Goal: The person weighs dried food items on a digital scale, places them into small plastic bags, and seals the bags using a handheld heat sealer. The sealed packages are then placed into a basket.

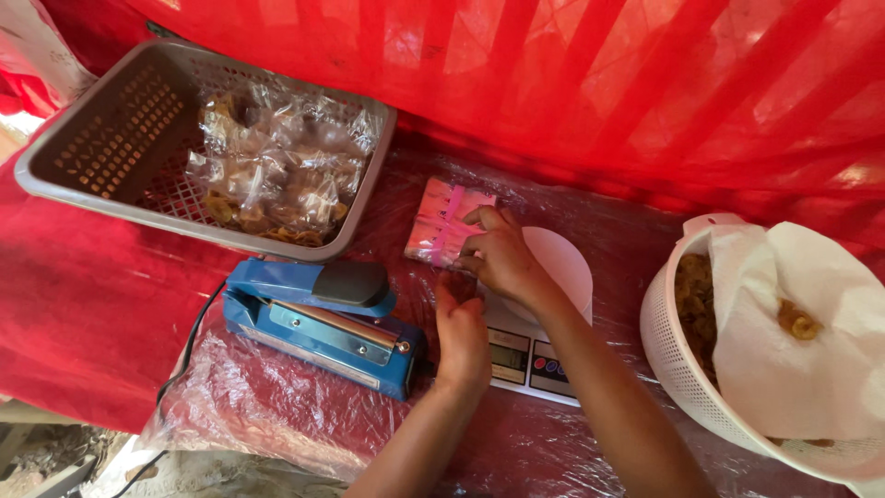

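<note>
While the right hand (pixel 498 254) rests on the white platter of the kitchen scale (pixel 539 323), its fingertips (pixel 472 221) pinch the near edge of a stack of clear plastic bags (pixel 442 221) with pink tint. The stack lies flat on the plastic-covered red table (pixel 277 397), just beyond the hand and touching it.

Right hand: curled, thumb and forefinger closing on the top sheets, apparently peeling one loose. Left hand (pixel 461 332): flat, fingers extended, palm down just below the right hand, between the blue heat sealer (pixel 318 318) to its left and the scale to its right. Holds nothing.

Handling judgement:
- Bags look thin, limp, near weightless. No stiffness; a single one will flop.
- Film likely slick and clingy, so sheets stick together. Pinch at a corner or the open edge, slide thumb to separate.
- Not fragile, but easy to crease or tear if yanked.
- Gripping mid-stack would lift several at once.

Around the hands: grey perforated basket (pixel 74 120) up and left, holding filled clear packets of fried snacks (pixel 277 175). White colander (pixel 673 360) far right, lined with white paper (pixel 802 350), with loose fried chips (pixel 691 304) inside. Red cloth backdrop (pixel 599 83) behind everything.
</note>
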